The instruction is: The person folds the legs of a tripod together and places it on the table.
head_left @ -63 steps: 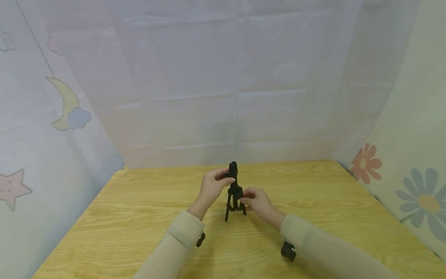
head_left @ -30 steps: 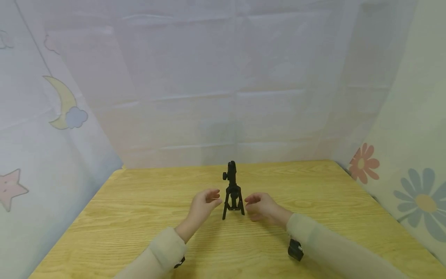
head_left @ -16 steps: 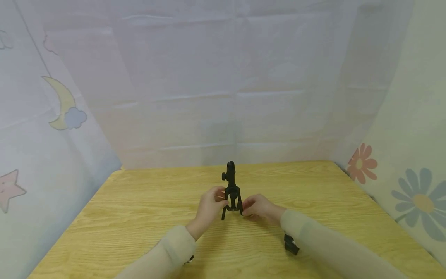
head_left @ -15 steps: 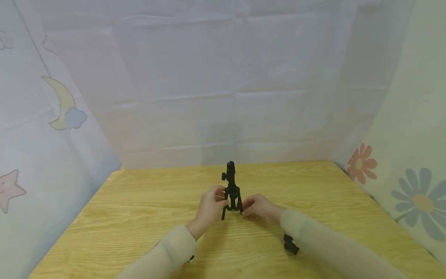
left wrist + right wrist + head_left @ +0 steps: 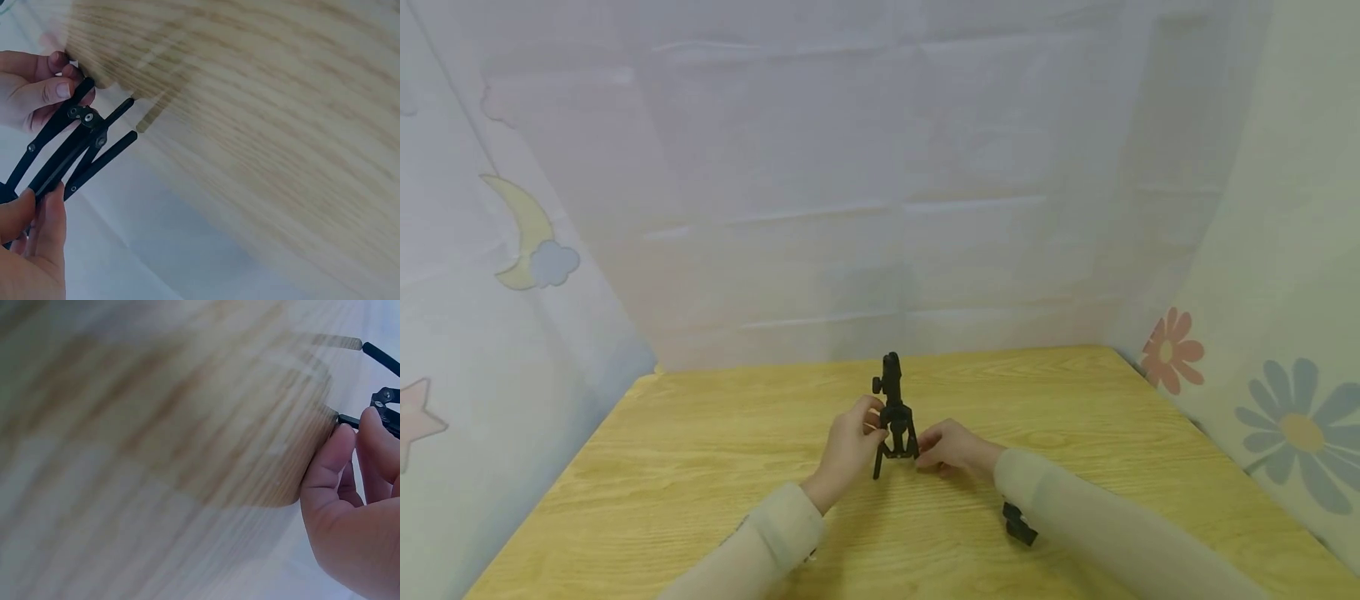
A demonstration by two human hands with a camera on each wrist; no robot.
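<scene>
Two hands hold my little black tripod point(image 5: 892, 417) so it stands up in the middle of the wooden table point(image 5: 700, 467). My left hand point(image 5: 848, 446) pinches one thin leg, and my right hand point(image 5: 951, 448) pinches another. Each leg is a hard, skinny stick. Smooth yellow wood with wavy lines lies under it.
</scene>
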